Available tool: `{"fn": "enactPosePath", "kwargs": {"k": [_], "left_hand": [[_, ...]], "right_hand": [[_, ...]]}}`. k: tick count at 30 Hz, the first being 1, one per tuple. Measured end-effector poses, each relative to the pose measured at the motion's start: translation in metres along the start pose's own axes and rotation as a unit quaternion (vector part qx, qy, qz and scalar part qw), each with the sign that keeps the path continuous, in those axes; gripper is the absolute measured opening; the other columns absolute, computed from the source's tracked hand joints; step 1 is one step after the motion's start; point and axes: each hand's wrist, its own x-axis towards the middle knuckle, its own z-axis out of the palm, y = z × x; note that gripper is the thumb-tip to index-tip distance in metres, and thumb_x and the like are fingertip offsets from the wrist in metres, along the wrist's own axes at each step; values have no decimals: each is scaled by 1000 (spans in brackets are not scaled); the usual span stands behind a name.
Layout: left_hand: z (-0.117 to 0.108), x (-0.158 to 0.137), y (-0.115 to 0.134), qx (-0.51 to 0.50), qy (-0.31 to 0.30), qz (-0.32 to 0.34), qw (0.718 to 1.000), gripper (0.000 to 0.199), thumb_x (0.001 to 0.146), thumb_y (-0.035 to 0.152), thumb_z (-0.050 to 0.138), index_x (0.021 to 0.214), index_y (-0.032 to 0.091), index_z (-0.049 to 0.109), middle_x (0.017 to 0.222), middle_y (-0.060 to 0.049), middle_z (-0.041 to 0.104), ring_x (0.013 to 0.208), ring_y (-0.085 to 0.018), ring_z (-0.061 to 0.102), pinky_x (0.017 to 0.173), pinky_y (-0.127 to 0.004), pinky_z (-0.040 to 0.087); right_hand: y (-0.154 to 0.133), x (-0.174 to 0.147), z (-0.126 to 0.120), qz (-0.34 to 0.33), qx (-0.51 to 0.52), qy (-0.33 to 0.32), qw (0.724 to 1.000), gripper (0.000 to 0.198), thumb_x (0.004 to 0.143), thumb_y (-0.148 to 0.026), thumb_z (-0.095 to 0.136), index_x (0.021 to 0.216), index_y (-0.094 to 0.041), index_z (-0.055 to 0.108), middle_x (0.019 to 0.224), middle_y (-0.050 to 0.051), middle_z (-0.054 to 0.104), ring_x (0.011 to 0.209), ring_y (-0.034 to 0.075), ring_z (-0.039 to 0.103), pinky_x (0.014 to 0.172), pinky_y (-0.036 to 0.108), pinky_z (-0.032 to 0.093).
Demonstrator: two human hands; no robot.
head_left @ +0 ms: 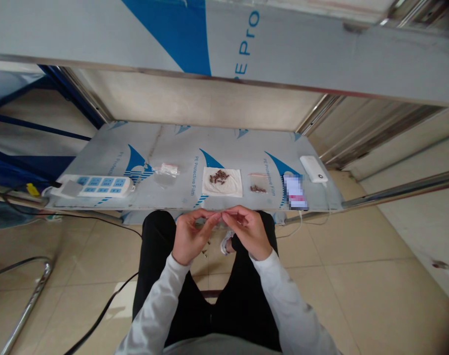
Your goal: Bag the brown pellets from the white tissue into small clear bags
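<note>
My left hand (192, 233) and my right hand (248, 230) meet just in front of the table edge, above my lap. The fingers of both are pinched together, thumbs and fingertips touching in the middle. Something faint and clear shows just below the fingertips, too small to make out. Beyond them, a white paper napkin (224, 191) bears a pile of small brown screw-like pieces (219, 176). To its right lies a small clear zip bag (258, 183) with similar pieces inside. Left of the napkin are clear plastic bags (167, 173).
A white power strip (105, 186) lies at the table's left end. A phone (295, 191) and a white power bank (313, 169), both with cables, are at the right. A film-covered shelf (283, 44) spans above. A metal chair leg (34, 296) stands at left.
</note>
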Motion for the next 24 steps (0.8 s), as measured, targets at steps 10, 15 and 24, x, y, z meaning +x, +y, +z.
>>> {"fn": "enactPosePath", "kwargs": {"k": [10,15,24], "left_hand": [[-2,30,-1,89,-21,33,995,18,77,35,67,75,20,76,73,-4,75,67,-19,67,68,-27,50],[-11,48,-27,19,-62,1,998,32,85,43,56,79,17,75,73,-6,73,73,-18,67,75,-27,50],[-82,106,-100,315,177,-124,924,37,84,44,51,100,14,67,84,-9,72,70,-19,67,78,-32,48]], "right_hand": [[1,27,-21,2,-13,-29,999,29,78,-45,67,85,-19,74,79,6,74,75,21,69,70,33,56],[5,62,-60,16,-26,5,1000,36,77,-50,65,89,-17,72,76,6,73,55,15,64,52,27,53],[85,153,-154,82,-404,198,889,41,78,-40,59,106,-10,62,84,15,71,76,26,66,74,40,50]]}}
